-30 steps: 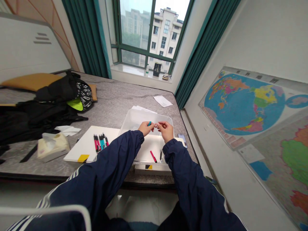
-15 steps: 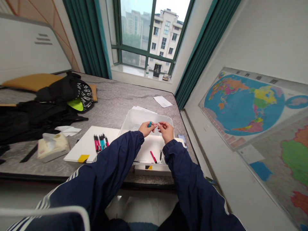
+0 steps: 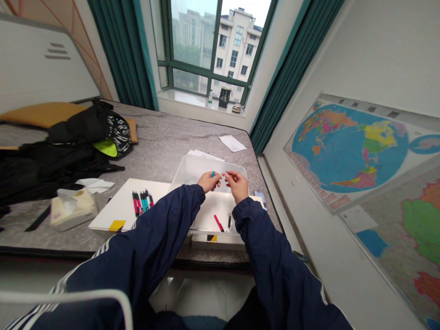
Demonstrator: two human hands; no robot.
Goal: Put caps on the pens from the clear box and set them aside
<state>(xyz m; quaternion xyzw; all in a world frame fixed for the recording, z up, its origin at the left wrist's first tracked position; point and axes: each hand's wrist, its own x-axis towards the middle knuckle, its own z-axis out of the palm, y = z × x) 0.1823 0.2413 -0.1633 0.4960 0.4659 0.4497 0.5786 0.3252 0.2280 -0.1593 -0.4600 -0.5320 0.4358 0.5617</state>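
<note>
Over a translucent plastic bin [image 3: 197, 166], my two hands are raised close together. My left hand [image 3: 208, 183] is closed around a teal pen barrel [image 3: 213, 174], whose end pokes up past the fingers. Thumb and fingertips of my right hand [image 3: 238, 187] are pinched, just apart from the left fingertips; whatever they hold is too small to make out. Below the hands, a red pen barrel [image 3: 218, 223] lies in the bin, with a slim black pen part [image 3: 229, 223] beside it. Several assembled-looking pens [image 3: 138, 204], red, teal and white with black ends, lie in a row to the left.
The pens rest on a white box [image 3: 117, 206] with a yellow-black label. Farther left are a tissue pack [image 3: 74, 213] and black clothing or bags [image 3: 62, 156]. Paper [image 3: 233, 143] lies behind the bin. A phone-like item [image 3: 260, 198] sits right, near the bed edge.
My hands have drawn slightly apart, leaving a small gap between the fingertips. The left hand still holds the teal barrel. The view has shifted a little.
</note>
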